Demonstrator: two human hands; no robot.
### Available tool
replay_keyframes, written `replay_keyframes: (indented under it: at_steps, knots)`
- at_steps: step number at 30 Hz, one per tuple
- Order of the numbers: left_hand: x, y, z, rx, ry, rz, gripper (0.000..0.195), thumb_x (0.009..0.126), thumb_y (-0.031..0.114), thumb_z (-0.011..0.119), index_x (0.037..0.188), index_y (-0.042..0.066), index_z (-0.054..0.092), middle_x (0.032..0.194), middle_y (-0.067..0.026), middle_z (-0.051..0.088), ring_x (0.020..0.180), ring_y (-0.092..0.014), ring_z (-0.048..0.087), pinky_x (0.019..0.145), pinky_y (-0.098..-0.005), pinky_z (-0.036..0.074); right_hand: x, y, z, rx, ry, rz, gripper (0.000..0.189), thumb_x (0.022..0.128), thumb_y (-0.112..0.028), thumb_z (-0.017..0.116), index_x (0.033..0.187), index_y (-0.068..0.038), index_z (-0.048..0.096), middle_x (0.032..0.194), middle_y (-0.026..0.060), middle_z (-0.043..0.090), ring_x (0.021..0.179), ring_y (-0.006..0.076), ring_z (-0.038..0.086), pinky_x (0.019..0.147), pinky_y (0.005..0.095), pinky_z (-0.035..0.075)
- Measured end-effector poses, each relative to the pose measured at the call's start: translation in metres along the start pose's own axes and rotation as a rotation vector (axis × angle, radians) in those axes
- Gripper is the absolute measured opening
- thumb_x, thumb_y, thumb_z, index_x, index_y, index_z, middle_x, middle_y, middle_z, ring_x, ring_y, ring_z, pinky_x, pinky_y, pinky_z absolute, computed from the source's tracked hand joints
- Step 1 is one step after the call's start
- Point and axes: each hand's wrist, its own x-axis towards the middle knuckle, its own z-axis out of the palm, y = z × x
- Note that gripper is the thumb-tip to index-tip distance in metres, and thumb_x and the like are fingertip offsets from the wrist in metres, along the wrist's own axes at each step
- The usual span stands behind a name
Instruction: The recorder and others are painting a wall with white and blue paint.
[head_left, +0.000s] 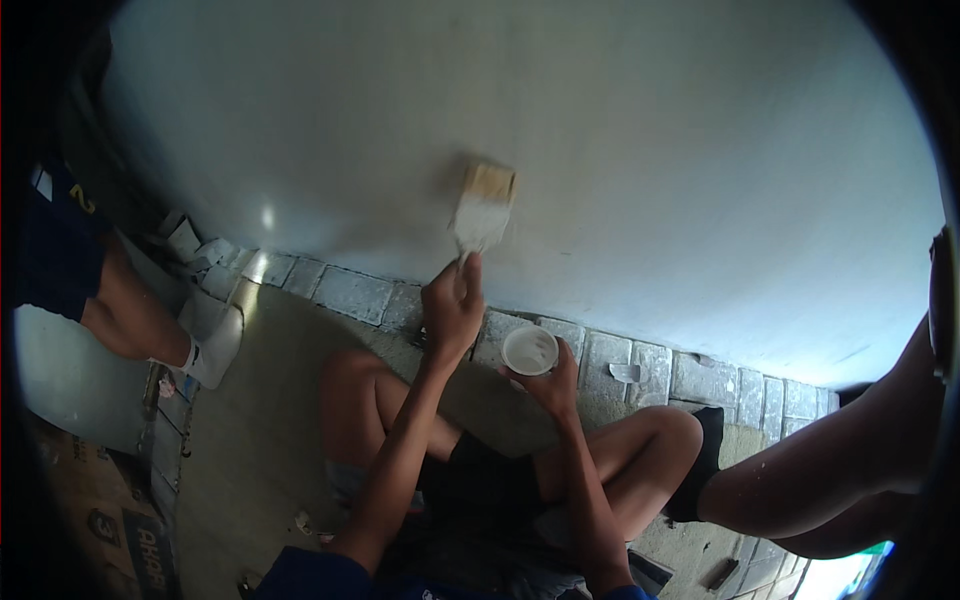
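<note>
My left hand (454, 307) grips the handle of a wide paintbrush (484, 210), its lower part coated white and its upper end yellowish-tan. The brush points up in front of a pale, smooth wall (660, 187). Blur hides whether the bristles touch it. Lower and to the right, my right hand (553, 379) holds a small white plastic cup (530, 351) by its side, with the opening facing me. Whitish smears show inside the cup. My bent knees (360, 375) are spread on either side below my hands.
Grey paving blocks (352, 292) run along the wall's foot, with a pale shard (625, 373) on them. Other people's legs show at left, with a white sock (217, 349), and at right (817, 457). A printed cardboard box (97, 517) lies lower left, beside a greenish floor mat (247, 427).
</note>
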Motion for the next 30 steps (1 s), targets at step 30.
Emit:
replay_keyframes:
  at_steps: [30]
  knots:
    - [-0.085, -0.084, -0.005, 0.044, 0.041, -0.03, 0.034, 0.094, 0.024, 0.057, 0.073, -0.003, 0.058, 0.052, -0.0129, 0.052, 0.044, -0.015, 0.047, 0.045, -0.033, 0.036, -0.003, 0.011, 0.005, 0.016, 0.103, -0.059, 0.074, 0.061, -0.021, 0.086, 0.121, 0.0, 0.047, 0.108, 0.0179, 0.062, 0.101, 0.0296, 0.062, 0.085, 0.0396, 0.05]
